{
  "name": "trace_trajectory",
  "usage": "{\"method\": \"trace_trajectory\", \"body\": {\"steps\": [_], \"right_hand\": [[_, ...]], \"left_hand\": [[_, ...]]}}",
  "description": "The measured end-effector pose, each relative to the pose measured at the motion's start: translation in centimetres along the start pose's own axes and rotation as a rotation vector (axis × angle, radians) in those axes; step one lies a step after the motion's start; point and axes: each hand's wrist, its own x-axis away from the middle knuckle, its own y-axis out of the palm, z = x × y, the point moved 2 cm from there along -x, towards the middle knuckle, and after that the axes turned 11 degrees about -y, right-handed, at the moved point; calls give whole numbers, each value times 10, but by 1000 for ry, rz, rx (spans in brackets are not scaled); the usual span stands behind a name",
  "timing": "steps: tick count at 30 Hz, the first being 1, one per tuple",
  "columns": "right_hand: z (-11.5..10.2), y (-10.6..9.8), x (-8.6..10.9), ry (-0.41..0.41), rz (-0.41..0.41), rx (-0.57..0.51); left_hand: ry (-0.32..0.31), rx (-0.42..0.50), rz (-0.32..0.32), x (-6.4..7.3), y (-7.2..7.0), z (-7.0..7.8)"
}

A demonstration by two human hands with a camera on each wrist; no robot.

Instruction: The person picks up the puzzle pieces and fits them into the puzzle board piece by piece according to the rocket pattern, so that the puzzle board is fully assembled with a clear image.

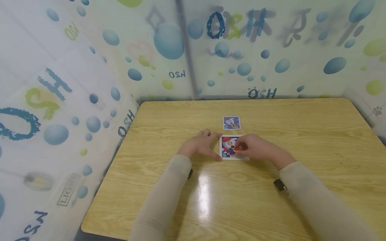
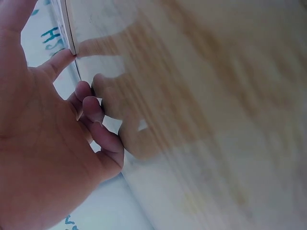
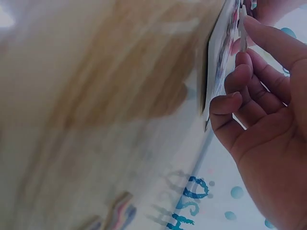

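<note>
A square puzzle board point(image 1: 220, 147) with a white border and a red and purple cartoon picture lies flat on the table. My left hand point(image 1: 200, 144) rests at its left side, thumb and forefinger spread to the two left corners. In the left wrist view the forefinger point(image 2: 62, 61) is straight at the board's edge, while the other fingers bend toward the tabletop. Over the board's right half, my right hand point(image 1: 255, 147) pinches a thin puzzle piece point(image 3: 243, 29) between thumb and fingertips. That hand hides part of the picture; the piece shows edge-on in the right wrist view.
A smaller square picture card point(image 1: 232, 123) with similar artwork lies just beyond the board. The wooden table point(image 1: 286, 124) meets a printed wall point(image 1: 259, 77) at the back. Blurred pieces with coloured edges point(image 3: 122, 213) show low in the right wrist view.
</note>
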Motion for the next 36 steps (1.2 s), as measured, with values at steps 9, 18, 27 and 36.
{"method": "trace_trajectory", "body": {"steps": [9,18,27,36], "right_hand": [[-2,3,2,19,-14,-13],[-1,4,0,22,-32,8],[0,4,0,23,-42,23],[0,4,1,23,-49,29]], "left_hand": [[14,0,8,0,0,0],[13,-5,9,1,-1,0],[15,-3,13,1,0,1],[10,-3,12,2,0,2]]}}
